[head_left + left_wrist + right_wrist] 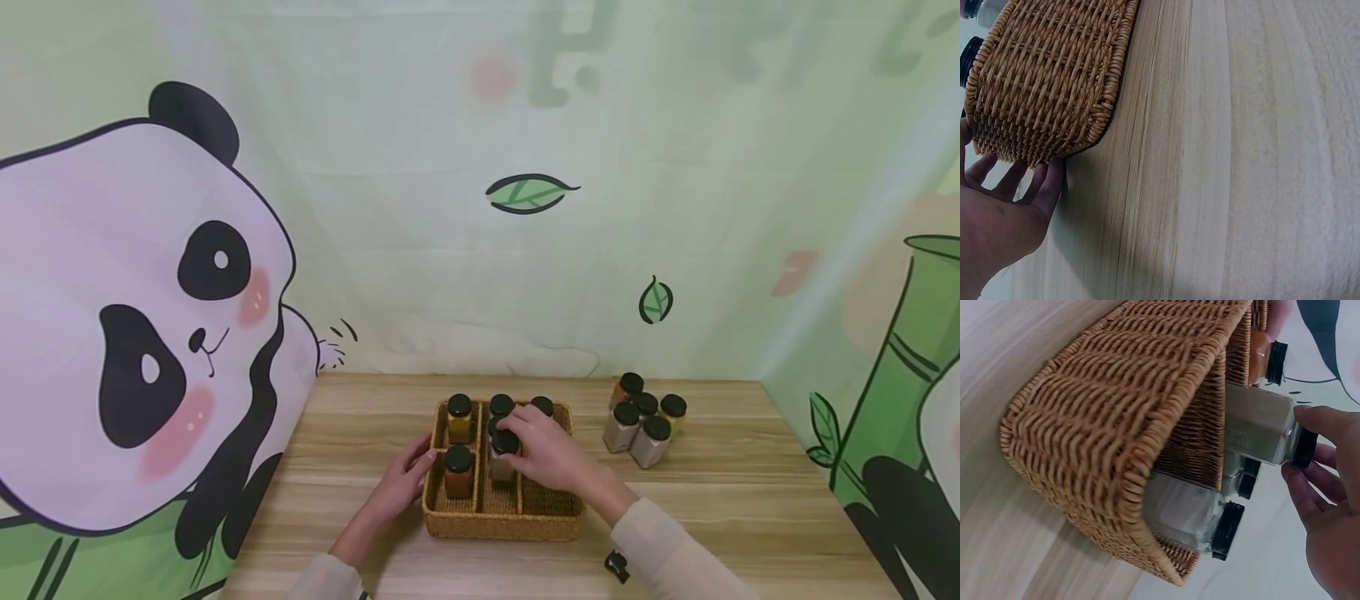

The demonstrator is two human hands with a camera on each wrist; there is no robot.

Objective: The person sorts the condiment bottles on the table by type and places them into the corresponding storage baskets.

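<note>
My right hand [543, 446] pinches the black lid of a clear spice jar [1257, 422] with pale greyish contents. The jar stands upright, its lower part inside the middle front section of a divided wicker basket [502, 527]. Against the basket's left side rests my left hand [401, 483], its fingertips touching the woven wall in the left wrist view. Other black-lidded jars share the basket: a yellow one [460, 421] at back left, a reddish-brown one [458, 475] at front left, and a jar [542, 407] at back right. Behind my right fingers, another lid [501, 405] shows partly.
Several more black-lidded jars stand grouped on the wooden table [360, 417] to the basket's right, including a pale front jar [651, 443]. A small black object [617, 567] appears beside my right sleeve. A panda-printed cloth [420, 275] hangs behind the table.
</note>
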